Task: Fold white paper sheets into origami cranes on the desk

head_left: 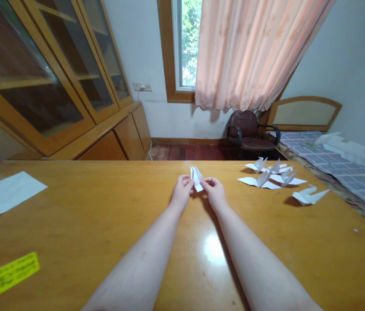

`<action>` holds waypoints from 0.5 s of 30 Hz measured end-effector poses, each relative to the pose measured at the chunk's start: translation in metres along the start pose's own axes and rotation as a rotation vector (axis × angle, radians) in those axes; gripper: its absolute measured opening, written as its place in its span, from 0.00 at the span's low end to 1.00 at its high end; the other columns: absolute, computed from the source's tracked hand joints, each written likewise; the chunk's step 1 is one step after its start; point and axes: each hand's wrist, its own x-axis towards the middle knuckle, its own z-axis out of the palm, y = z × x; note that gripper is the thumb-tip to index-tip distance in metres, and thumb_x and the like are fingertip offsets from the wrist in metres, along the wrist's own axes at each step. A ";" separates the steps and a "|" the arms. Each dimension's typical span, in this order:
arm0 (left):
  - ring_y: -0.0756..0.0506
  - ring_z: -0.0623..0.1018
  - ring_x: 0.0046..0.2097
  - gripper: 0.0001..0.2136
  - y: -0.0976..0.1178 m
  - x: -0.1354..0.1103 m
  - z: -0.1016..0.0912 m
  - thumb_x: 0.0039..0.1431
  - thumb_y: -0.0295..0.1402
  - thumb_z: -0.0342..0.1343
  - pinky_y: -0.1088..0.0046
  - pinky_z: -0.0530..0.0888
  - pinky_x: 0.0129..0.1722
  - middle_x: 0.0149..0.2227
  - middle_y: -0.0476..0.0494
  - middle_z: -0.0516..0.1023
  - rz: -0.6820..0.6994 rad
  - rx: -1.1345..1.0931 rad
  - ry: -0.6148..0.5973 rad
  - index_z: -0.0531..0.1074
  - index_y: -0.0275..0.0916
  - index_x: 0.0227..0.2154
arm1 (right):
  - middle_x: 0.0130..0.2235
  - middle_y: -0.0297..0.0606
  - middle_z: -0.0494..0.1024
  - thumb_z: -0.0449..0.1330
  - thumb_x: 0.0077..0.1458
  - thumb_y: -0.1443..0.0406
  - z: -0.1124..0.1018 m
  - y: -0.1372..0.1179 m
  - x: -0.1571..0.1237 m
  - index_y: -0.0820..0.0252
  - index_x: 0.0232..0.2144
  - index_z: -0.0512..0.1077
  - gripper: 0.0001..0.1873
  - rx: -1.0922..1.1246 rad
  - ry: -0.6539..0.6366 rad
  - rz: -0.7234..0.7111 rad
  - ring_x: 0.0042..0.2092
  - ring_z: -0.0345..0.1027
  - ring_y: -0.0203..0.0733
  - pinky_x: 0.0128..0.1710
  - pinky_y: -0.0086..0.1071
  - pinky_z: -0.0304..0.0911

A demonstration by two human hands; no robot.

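Note:
Between my two hands is a small piece of folded white paper, with two narrow points standing up at its far end. My left hand pinches its left side between thumb and fingers. On the right side, my right hand grips it the same way, thumb toward the middle. Both hands are over the wooden table, near its far edge. To the right stand several folded paper cranes with spread wings; the nearest paper crane sits a little apart from the others.
White paper sheets lie at the table's left, with a yellow printed label at the front left. Past the table are a glass-door cabinet, a brown armchair, a pink curtain and a bed. A tiny white scrap rests at the right.

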 end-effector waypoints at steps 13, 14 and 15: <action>0.48 0.77 0.33 0.17 -0.004 0.000 0.001 0.43 0.35 0.62 0.70 0.72 0.35 0.34 0.44 0.76 -0.034 0.009 -0.115 0.64 0.38 0.35 | 0.25 0.37 0.74 0.63 0.40 0.55 -0.003 0.001 0.003 0.61 0.25 0.70 0.15 -0.053 0.055 -0.047 0.27 0.65 0.39 0.28 0.31 0.61; 0.49 0.77 0.33 0.16 -0.005 0.000 0.001 0.43 0.35 0.62 0.71 0.73 0.35 0.34 0.44 0.76 -0.032 0.012 -0.116 0.64 0.38 0.35 | 0.25 0.37 0.73 0.63 0.40 0.55 -0.003 0.001 0.003 0.61 0.25 0.70 0.15 -0.057 0.056 -0.043 0.27 0.65 0.38 0.28 0.31 0.60; 0.49 0.77 0.33 0.16 -0.006 0.001 0.001 0.44 0.34 0.61 0.71 0.73 0.35 0.34 0.45 0.76 -0.029 0.013 -0.117 0.65 0.38 0.36 | 0.25 0.36 0.73 0.63 0.40 0.55 -0.003 0.002 0.003 0.61 0.25 0.70 0.15 -0.059 0.058 -0.038 0.27 0.65 0.38 0.27 0.31 0.60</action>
